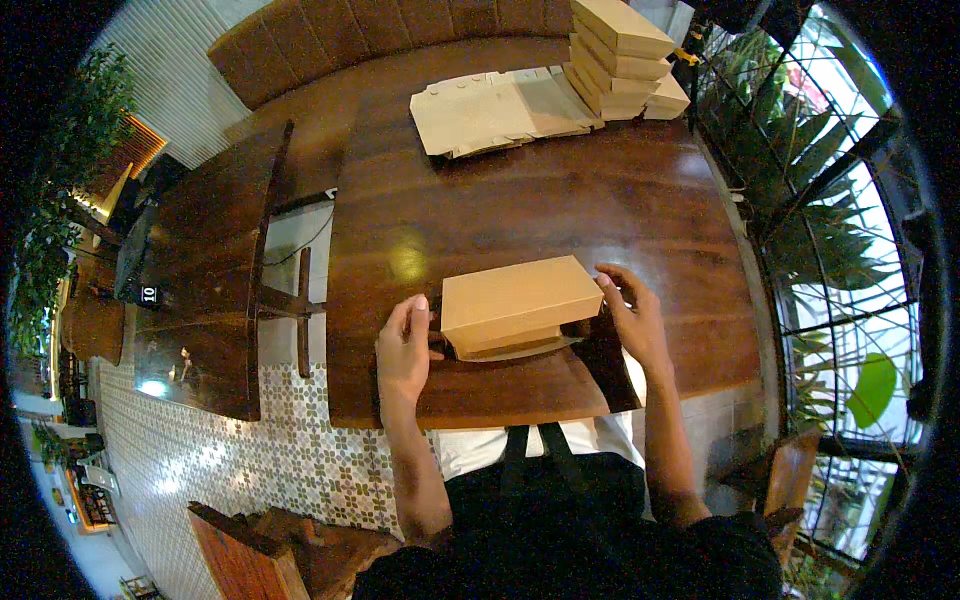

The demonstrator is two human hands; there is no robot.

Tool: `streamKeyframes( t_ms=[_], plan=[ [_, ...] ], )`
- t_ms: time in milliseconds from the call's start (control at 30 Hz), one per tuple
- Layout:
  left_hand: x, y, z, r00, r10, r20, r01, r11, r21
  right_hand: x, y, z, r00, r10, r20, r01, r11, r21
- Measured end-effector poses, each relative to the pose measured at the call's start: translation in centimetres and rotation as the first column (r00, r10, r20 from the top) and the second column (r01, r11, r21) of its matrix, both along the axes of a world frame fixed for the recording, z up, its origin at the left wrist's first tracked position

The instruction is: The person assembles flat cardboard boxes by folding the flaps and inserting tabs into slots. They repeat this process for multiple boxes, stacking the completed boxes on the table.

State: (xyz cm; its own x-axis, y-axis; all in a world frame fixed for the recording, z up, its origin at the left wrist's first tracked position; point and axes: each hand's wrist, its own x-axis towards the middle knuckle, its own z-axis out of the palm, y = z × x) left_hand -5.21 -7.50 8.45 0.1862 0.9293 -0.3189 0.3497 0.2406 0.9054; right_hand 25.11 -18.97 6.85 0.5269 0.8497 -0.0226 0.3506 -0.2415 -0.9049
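A brown cardboard box [522,296] sits on the dark wooden table in front of me. Its top panel slopes toward me, and a lower flap [520,351] sticks out under the front edge. My left hand [404,345] is upright beside the box's left end, thumb up and fingers loosely bent; a narrow gap shows between thumb and box. At the right end, my right hand [636,312] has its fingers curved apart close to the upper right corner. Whether its fingertips touch the cardboard is hard to tell.
Flat, unfolded cardboard sheets [500,112] lie at the table's far side, beside a stack of folded boxes [622,60]. A second wooden table [205,270] stands to the left, a padded bench [400,35] behind. A wooden chair [250,555] is at lower left; a gridded window [840,300] borders the right.
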Motion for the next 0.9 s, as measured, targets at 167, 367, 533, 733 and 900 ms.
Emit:
streamKeyframes(
  t_ms=[167, 367, 533, 733, 900],
  plan=[
    [1.1, -0.9, 0.6, 0.988, -0.051, 0.144, 0.065, 0.994, -0.091, -0.4, 0.1, 0.3, 0.956, 0.0, -0.293, -0.034, 0.994, -0.109],
    [1.2, -1.3, -1.1, 0.959, -0.035, 0.282, 0.072, 0.99, -0.123, -0.5, 0.1, 0.0, 0.975, 0.053, -0.214, -0.063, 0.997, -0.039],
    [1.2, -1.7, -1.3, 0.946, 0.021, 0.324, 0.026, 0.99, -0.139, -1.0, 0.3, -0.2, 0.974, 0.03, -0.224, -0.043, 0.998, -0.053],
    [2.1, -3.1, -1.6, 0.934, 0.086, 0.347, -0.058, 0.994, -0.093, -1.0, 0.4, -0.3, 0.938, -0.043, -0.345, 0.004, 0.994, -0.113],
    [3.7, -3.9, -2.9, 0.947, 0.097, 0.307, -0.113, 0.993, 0.034, -0.8, 0.9, -0.9, 0.881, -0.021, -0.474, 0.042, 0.999, 0.034]
  ],
)
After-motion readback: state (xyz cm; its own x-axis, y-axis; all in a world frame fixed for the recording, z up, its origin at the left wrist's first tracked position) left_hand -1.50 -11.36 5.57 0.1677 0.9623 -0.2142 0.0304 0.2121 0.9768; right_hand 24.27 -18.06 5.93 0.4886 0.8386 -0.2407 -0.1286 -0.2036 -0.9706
